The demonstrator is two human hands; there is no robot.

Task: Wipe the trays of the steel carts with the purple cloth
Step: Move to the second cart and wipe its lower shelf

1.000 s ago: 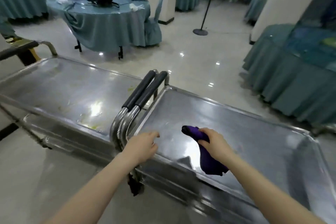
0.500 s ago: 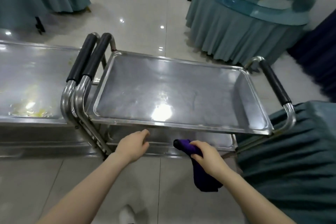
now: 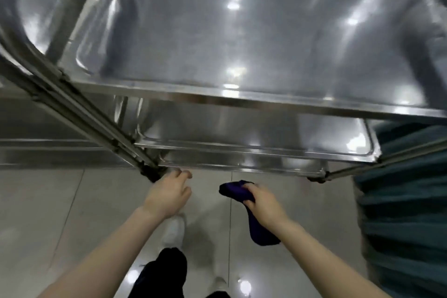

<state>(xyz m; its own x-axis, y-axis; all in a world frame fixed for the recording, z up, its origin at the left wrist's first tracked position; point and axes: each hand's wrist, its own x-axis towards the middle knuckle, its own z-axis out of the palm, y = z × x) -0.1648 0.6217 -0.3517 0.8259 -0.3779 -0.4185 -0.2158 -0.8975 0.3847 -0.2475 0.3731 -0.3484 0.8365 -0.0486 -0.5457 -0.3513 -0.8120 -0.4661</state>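
Note:
A steel cart fills the upper view, seen from above and close. Its top tray [image 3: 242, 97] is bare and shiny. Below it the lower tray [image 3: 254, 145] shows as a narrow strip. My right hand [image 3: 263, 203] grips the purple cloth [image 3: 256, 225] in front of the cart's near edge, over the floor; the cloth's tail hangs down under my wrist. My left hand [image 3: 169, 193] hovers beside it with loosely curled fingers, holding nothing, close to the cart's front left leg [image 3: 150, 172].
A second steel cart [image 3: 29, 2] stands against the first on the left, its frame bars crossing diagonally. A teal tablecloth [image 3: 406, 213] hangs at the right, touching the cart's corner. My white shoe [image 3: 173, 231] and dark trouser leg stand on the glossy tiled floor below.
The view has tipped down and moved closer to the cart. Both hands have dropped from the top tray's level to below the lower tray's front edge, the cloth still gripped.

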